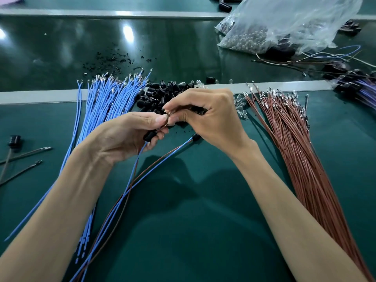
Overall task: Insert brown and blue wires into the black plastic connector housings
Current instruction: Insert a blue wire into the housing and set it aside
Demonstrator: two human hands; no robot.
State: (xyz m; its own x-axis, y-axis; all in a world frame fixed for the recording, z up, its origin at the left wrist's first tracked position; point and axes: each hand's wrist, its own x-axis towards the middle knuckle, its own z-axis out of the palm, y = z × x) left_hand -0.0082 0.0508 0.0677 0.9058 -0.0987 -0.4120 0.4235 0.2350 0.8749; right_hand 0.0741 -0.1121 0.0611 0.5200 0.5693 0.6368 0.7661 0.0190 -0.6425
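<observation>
Green table [203,231] up front, with blue and brown leads [130,186] trailing up to the hands. Left hand [126,135] grips a black connector housing [150,135], steadying it, I'd say, while the right hand [207,119] pinches a wire end [168,117] just above. Blue wire bundle [105,98] left, brown wire bundle [295,139] right, spare housings [160,92] just beyond, all within easy reach. Plastic bag [284,23] far back.
</observation>
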